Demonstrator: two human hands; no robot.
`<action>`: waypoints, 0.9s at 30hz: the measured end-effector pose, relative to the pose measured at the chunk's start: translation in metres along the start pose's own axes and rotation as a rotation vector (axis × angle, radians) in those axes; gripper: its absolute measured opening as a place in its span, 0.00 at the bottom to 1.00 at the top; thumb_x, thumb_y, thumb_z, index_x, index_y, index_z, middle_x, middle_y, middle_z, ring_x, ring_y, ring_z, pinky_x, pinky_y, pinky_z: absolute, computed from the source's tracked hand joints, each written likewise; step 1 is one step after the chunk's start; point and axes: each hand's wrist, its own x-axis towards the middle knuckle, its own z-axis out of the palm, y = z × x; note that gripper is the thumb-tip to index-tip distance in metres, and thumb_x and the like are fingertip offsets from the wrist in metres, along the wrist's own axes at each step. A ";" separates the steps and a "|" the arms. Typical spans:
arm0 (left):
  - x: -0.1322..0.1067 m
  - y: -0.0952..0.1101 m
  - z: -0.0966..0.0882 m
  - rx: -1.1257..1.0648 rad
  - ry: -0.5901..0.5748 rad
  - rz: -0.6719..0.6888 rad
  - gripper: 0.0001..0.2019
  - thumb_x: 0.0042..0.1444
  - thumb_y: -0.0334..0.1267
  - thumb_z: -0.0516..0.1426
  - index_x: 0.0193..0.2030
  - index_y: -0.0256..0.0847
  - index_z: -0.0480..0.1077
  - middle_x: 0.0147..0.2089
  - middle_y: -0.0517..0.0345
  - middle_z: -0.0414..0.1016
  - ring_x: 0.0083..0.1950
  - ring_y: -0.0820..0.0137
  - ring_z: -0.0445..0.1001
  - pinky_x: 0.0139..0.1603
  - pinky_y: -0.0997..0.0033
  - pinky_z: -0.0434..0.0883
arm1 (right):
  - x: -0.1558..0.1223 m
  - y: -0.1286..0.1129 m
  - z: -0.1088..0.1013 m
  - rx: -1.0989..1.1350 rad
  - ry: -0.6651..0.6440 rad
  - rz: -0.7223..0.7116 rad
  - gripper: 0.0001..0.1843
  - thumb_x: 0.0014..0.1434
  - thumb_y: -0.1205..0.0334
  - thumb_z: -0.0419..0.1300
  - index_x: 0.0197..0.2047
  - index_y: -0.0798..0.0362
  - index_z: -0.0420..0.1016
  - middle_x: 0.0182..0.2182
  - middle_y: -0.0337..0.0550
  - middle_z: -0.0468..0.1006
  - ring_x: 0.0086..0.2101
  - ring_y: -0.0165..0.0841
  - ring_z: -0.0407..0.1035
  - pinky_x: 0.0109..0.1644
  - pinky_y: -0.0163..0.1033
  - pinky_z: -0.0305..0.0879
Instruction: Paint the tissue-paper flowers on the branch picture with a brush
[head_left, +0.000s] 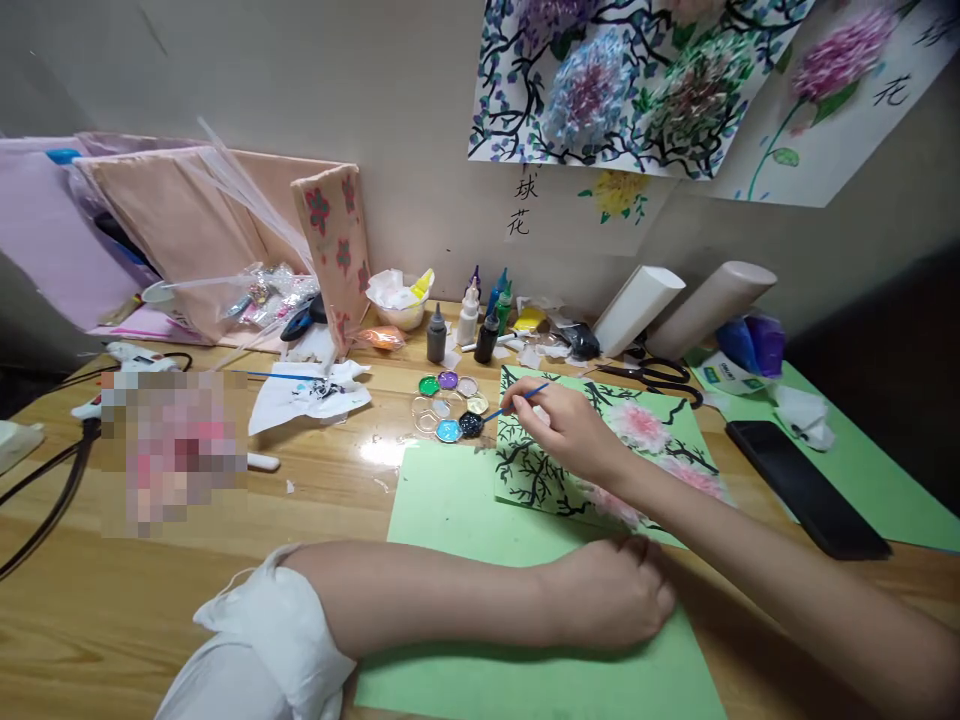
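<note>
My right hand (566,425) pinches a thin blue paintbrush (525,396), and its tip reaches the black well of a round paint palette (450,408). Under that hand lies a green sheet painted with black branches and pink flowers (637,440). My left hand (611,595) rests curled with its fingers closed on a plain green paper sheet (465,500), near the lower edge of the painting. The left forearm lies across the table with a white sleeve (262,640) pushed up.
Paint bottles (472,320) and a small bowl of tissue (397,300) stand behind the palette. A stained tissue (311,395) lies left, scissors (660,378) and a black phone (806,490) right. Two white rolls (675,305) lean at the wall under flower paintings (637,80). Cables cross the left edge.
</note>
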 end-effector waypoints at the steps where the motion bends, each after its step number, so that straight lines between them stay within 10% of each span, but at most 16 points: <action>1: -0.001 0.001 -0.001 0.037 0.002 0.002 0.14 0.59 0.29 0.47 0.44 0.25 0.70 0.47 0.31 0.73 0.45 0.60 0.73 0.41 0.61 0.68 | 0.000 0.000 0.000 0.001 -0.003 0.019 0.12 0.62 0.66 0.47 0.33 0.54 0.70 0.30 0.44 0.77 0.31 0.33 0.71 0.36 0.38 0.64; 10: -0.003 0.010 -0.019 0.338 -0.022 -0.081 0.21 0.59 0.28 0.43 0.53 0.20 0.67 0.51 0.33 0.73 0.50 0.56 0.74 0.50 0.55 0.65 | -0.011 0.007 -0.033 0.123 0.224 -0.045 0.12 0.64 0.65 0.47 0.37 0.52 0.71 0.33 0.41 0.76 0.34 0.30 0.71 0.38 0.38 0.66; 17: -0.001 0.011 -0.015 0.387 -0.123 -0.095 0.22 0.59 0.33 0.44 0.56 0.19 0.64 0.55 0.28 0.69 0.55 0.53 0.71 0.53 0.53 0.67 | -0.095 0.046 -0.076 0.184 0.705 0.091 0.14 0.64 0.59 0.49 0.28 0.51 0.70 0.25 0.39 0.70 0.26 0.30 0.66 0.29 0.38 0.63; 27: 0.001 0.006 -0.017 0.316 -0.121 -0.066 0.22 0.57 0.30 0.47 0.55 0.17 0.64 0.55 0.24 0.68 0.56 0.49 0.70 0.51 0.54 0.70 | -0.177 0.072 -0.060 0.228 0.818 0.192 0.13 0.63 0.63 0.48 0.28 0.52 0.67 0.22 0.38 0.68 0.24 0.31 0.67 0.26 0.37 0.60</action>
